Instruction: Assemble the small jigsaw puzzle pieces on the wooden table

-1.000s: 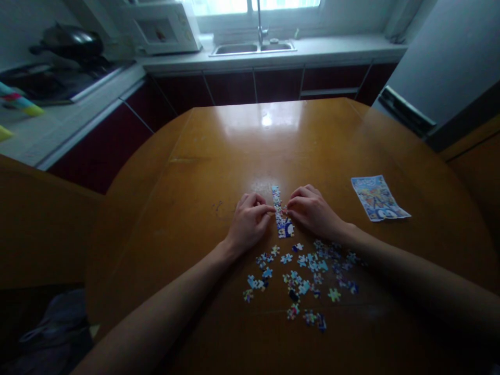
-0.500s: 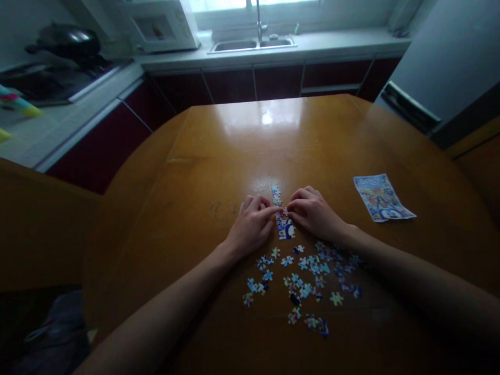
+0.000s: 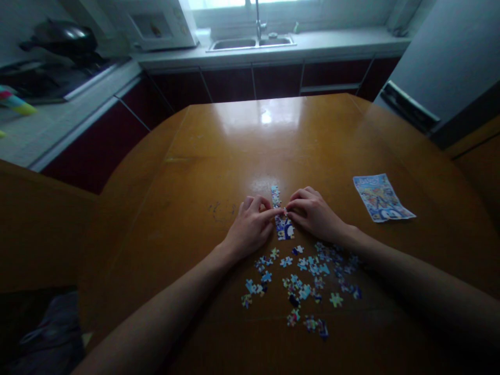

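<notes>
A narrow strip of joined jigsaw pieces (image 3: 282, 224) lies upright on the wooden table (image 3: 234, 156). My left hand (image 3: 252, 225) rests beside its left edge, fingers curled, the forefinger stretched across onto the strip. My right hand (image 3: 312, 213) sits against the right edge, fingers curled in a pinch at the same spot. The two fingertips meet over the strip's middle; whatever small piece is under them is hidden. Several loose jigsaw pieces (image 3: 308, 281) are scattered on the table just below my wrists.
A printed reference picture (image 3: 380, 198) lies on the table to the right. Beyond the table run a kitchen counter with a sink (image 3: 250, 44), a microwave (image 3: 162, 26) and a wok on a hob (image 3: 58, 41). A fridge (image 3: 441, 67) stands at the right.
My left forefinger has slid right onto the strip to meet my right fingertips. The view has shifted a little; the strip and loose pieces have stayed put.
</notes>
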Tool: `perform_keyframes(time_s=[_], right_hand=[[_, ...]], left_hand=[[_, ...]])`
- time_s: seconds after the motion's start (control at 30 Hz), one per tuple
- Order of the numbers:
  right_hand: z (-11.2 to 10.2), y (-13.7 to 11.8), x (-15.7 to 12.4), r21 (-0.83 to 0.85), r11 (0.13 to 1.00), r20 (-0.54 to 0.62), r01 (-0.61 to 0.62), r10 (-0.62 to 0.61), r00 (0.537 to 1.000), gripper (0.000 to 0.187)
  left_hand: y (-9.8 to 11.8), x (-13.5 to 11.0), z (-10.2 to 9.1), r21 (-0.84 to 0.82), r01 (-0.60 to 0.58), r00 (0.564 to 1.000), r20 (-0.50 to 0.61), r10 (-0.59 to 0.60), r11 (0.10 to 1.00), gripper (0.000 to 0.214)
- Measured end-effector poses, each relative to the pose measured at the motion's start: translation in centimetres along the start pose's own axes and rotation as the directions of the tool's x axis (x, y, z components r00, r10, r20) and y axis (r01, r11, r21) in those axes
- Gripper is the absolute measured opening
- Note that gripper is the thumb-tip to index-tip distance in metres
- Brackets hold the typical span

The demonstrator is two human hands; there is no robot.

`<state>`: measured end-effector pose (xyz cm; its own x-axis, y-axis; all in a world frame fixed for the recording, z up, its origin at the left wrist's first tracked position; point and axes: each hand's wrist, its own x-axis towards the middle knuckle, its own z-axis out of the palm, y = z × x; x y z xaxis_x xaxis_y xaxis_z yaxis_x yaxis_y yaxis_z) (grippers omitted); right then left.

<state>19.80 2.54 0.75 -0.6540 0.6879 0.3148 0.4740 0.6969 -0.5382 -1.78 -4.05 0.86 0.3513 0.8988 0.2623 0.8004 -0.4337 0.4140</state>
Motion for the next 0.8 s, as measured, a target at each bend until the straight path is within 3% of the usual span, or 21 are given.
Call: perform_keyframes(time_s=[0.2,0.47,0.8], right_hand=[[0.07,0.06,-0.01,0.010,1.000,-0.001,-0.006,0.006,1.000,0.009],[0.04,-0.04,0.02,0.005,1.000,0.004,-0.012,0.012,1.000,0.010],[-0.37,0.41,-0.22,0.009,0.999,-0.061,-0.041,0.041,0.997,0.010]], left_hand=[[-0.11,-0.13,0.04,-0.026,-0.001,0.999,-0.032,0.000,1.000,0.034],[-0.07,-0.20,0.03,0.031,-0.042,0.999,0.012,0.041,0.999,0.035],[0.13,-0.14,-0.08,-0.012,0.011,1.000,0.021,-0.011,1.000,0.044]])
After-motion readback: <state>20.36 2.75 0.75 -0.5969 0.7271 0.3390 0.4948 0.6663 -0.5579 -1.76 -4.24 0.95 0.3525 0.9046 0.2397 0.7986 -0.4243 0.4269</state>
